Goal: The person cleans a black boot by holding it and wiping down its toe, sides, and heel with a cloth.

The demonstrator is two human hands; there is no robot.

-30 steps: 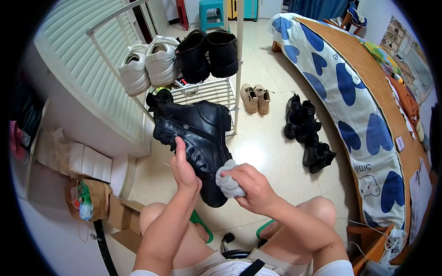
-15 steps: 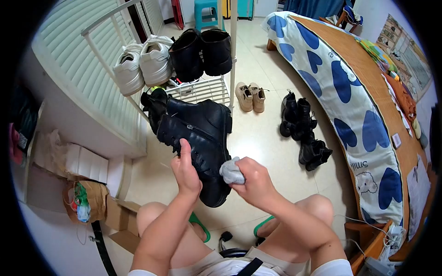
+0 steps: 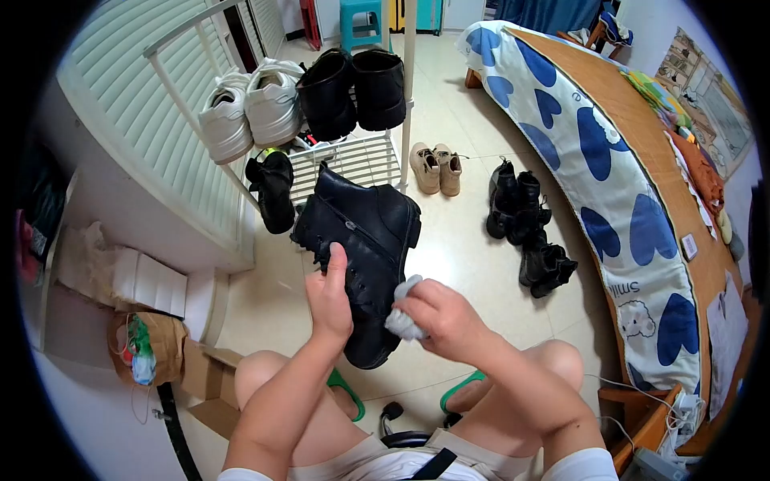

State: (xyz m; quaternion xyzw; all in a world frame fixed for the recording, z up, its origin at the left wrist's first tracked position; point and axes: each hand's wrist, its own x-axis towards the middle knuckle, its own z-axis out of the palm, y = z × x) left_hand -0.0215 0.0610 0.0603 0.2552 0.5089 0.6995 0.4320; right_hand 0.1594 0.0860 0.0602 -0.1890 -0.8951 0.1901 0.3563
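Observation:
A black lace-up boot (image 3: pixel 365 232) with a side zip hangs in front of me, toe down and toward me, heel to the right. My left hand (image 3: pixel 329 301) grips its laced side, thumb up; the other fingers are hidden behind the boot. My right hand (image 3: pixel 441 317) is closed on a crumpled grey cloth (image 3: pixel 407 310), beside the boot's toe part on the right. Whether the cloth touches the leather is hard to tell. Another black boot (image 3: pixel 275 191) is behind, at the left edge of the rack.
A white rack (image 3: pixel 353 156) bears white sneakers (image 3: pixel 273 104) and black shoes (image 3: pixel 379 90). Beige boots (image 3: pixel 436 169) and several black boots (image 3: pixel 517 204) stand on the floor. A bed (image 3: pixel 593 136) is at right, a paper bag (image 3: pixel 164 345) and open carton (image 3: pixel 210 381) at left.
The held boot has turned and shifted slightly right, uncovering more of the boot behind it. My left hand moved right with it. The cloth moved slightly down and right since the last half second.

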